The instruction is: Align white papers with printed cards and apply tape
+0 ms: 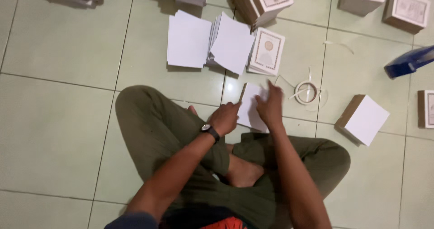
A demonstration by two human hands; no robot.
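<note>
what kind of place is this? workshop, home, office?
Likely a home or small informal workroom, not a factory line. The person sits cross-legged and barefoot on a pale tiled floor, both hands on a white card, with stacks of printed cards and a tape roll laid straight on the tiles.

hands: left (pixel 224 117) – right (pixel 270 107) | both on white card (pixel 251 111) | tiled floor (pixel 54 120)

White square card (pixel 250 106) lies flat on floor, partly covered
</note>
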